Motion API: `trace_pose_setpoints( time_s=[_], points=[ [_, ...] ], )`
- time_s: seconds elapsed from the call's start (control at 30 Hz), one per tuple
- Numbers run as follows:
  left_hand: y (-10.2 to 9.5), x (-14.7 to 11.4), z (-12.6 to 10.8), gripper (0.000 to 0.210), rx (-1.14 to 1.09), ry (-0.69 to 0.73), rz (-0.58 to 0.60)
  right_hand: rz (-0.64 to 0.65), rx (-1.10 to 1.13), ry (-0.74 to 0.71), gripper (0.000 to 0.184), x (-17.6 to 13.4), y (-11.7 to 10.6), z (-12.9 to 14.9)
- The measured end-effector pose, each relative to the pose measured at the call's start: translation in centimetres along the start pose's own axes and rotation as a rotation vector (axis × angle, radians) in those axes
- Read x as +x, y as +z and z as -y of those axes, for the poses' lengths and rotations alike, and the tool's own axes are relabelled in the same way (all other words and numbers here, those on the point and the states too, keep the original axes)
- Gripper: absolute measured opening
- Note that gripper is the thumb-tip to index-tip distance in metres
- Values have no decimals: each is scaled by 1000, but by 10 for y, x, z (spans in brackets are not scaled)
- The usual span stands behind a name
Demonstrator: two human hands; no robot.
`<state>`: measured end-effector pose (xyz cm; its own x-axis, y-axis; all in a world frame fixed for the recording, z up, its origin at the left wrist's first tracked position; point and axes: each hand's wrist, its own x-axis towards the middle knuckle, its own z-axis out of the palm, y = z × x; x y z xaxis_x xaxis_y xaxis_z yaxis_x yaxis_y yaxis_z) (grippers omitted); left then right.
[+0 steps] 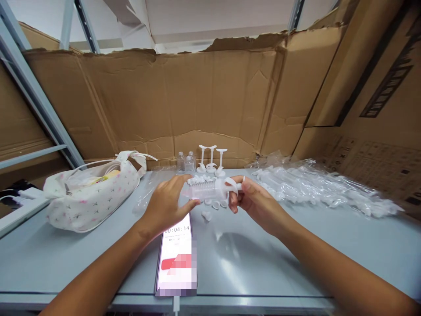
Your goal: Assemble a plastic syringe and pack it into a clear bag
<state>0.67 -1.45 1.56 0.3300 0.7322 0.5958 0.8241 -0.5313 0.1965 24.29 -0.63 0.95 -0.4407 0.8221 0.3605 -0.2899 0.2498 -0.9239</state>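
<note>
White see-through syringe lies between the right hand, pinching its back, and the left hand, curling round its front, grip unclear. Left of them, a flowery bag holds something yellow.

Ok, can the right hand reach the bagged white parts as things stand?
Probably yes: the bagged white parts lie close by on that side, with nothing visible blocking. But the right hand holds the clear syringe, so it likely needs freeing first.

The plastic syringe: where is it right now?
The syringe is near the middle of the head view, between the left hand and the right hand, above and right of the phone in the picture.
</note>
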Motion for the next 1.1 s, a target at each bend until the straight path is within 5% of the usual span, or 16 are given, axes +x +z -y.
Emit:
trace_pose_setpoints(
  time_s=[0.07,0.3,0.57,0.67,0.93,1.1],
  points=[
    [-5,2,9,41,141,14,37,-77,15,-23,34,3,-3,0],
    [-23,-2,33,30,374,-81,473,-260,33,-66,28,10,-13,-4],
    [-30,0,35,27,405,8,351,-272,22,-53,26,9,-7,-13],
    [-34,5,30,22,543,41,133,-360,-17,-86,24,11,-7,-13],
    [-58,3,24,13,533,24,-874,-455,-86,-238,18,10,-11,-8],
    [-70,2,37,15,449,-4,-1159,-489,-134,-263,17,9,-12,-9]
  ],
)
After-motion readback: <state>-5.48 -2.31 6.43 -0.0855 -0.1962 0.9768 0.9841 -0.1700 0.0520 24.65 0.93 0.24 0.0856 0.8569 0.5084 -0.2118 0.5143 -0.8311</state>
